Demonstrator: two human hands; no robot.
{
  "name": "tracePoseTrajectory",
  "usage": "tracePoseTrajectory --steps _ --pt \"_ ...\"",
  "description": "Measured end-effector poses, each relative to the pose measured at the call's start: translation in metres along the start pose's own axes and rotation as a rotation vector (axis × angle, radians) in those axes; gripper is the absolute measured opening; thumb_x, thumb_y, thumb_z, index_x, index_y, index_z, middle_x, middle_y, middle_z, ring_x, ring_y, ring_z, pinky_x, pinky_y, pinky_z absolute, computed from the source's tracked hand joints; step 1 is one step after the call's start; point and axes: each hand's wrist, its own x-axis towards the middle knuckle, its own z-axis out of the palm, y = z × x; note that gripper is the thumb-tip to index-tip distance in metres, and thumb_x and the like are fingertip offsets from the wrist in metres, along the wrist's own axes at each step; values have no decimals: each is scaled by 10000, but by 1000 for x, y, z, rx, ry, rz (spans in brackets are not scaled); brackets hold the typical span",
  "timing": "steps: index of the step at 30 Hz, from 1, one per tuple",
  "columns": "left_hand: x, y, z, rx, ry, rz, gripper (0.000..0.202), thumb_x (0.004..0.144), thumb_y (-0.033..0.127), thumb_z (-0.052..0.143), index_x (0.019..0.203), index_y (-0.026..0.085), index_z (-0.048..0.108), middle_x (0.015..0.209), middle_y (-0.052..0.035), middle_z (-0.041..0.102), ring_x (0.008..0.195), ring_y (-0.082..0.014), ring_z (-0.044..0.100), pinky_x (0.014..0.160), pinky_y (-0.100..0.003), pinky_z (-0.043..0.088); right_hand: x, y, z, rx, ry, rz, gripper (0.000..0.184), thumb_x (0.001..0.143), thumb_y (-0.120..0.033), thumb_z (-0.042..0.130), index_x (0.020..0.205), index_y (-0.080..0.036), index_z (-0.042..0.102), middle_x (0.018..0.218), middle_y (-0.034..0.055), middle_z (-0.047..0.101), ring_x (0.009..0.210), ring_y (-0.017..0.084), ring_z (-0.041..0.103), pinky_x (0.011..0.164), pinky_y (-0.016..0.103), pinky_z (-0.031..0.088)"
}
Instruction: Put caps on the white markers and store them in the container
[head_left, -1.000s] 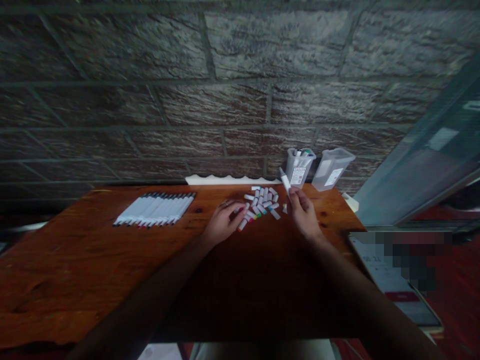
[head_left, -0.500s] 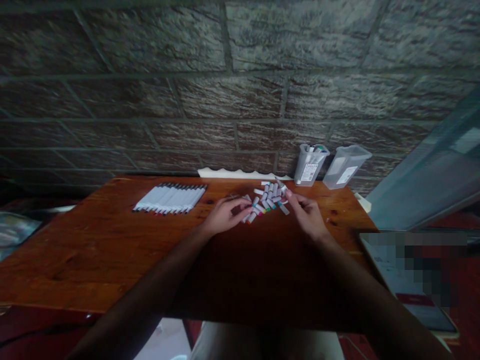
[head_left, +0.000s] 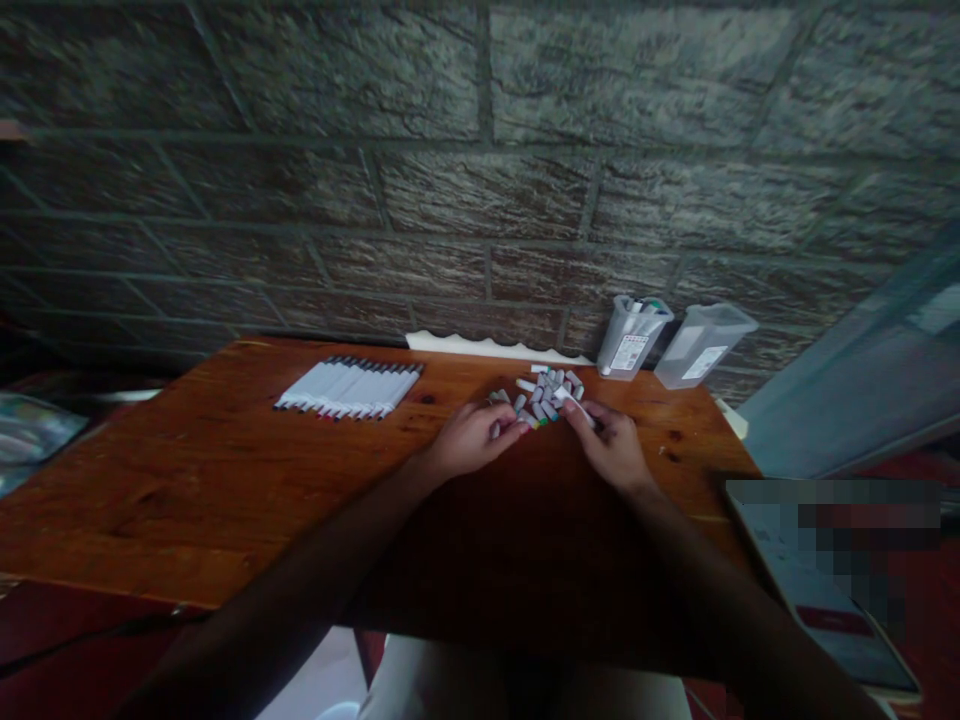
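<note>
Several short white marker caps (head_left: 556,383) with coloured ends lie in a loose pile at the middle right of the wooden table. My left hand (head_left: 472,440) is at the pile's near left side, its thumb and curled fingers closing on a marker cap at the edge; its fingers partly hide the grip. On the pile's right, my right hand (head_left: 616,448) pinches a white marker (head_left: 568,398) between thumb and fingers, its pale end over the caps. Farther left, several white markers (head_left: 349,388) with dark ends lie side by side in a row.
At the table's back right stand two clear plastic containers, one holding markers (head_left: 634,345) and another beside it (head_left: 701,350). A white wavy-edged strip (head_left: 495,348) runs along the stone wall (head_left: 420,200). A pixelated screen-like panel (head_left: 825,590) is beside the table's right edge.
My left fingers have drawn in at the near edge of the pile. The marker in my right hand has turned and come nearer to me. The view has tilted slightly.
</note>
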Motion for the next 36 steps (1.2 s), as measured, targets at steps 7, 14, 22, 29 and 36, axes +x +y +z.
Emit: tracePoseTrajectory --steps 7,14,22,29,36 --pt "11 -14 -8 -755 320 -276 573 842 545 734 1258 167 617 764 6 629 591 -70 492 552 -181 354 -6 -8 5 -108 -162 -118 457 978 -535 507 914 -161 762 754 34 684 658 125 562 643 243 412" --pt "12 -9 -5 -1004 311 -335 609 767 542 817 1192 155 619 817 -28 681 603 -64 517 558 -172 385 -8 -8 11 -150 -235 -124 466 984 -539 494 936 -162 765 720 30 683 597 110 548 595 237 401" --pt "10 -4 -2 -937 306 -322 605 761 539 827 1147 141 587 732 -9 663 626 -99 605 547 -167 424 -6 -4 11 -156 -219 -136 416 981 -492 520 952 -161 770 796 48 729 671 122 612 649 238 430" --pt "9 2 -6 -884 275 -297 563 782 518 815 1108 134 565 770 -29 692 653 -108 637 559 -175 455 -6 -5 11 -175 -204 -105 425 979 -504 513 953 -165 770 789 43 724 681 128 612 661 246 421" --pt "11 -1 -7 -904 274 -310 563 746 506 843 1062 123 578 853 -47 716 679 -104 647 564 -172 462 -6 -5 11 -178 -211 -114 437 983 -512 505 936 -165 765 804 53 729 685 132 618 667 248 422"
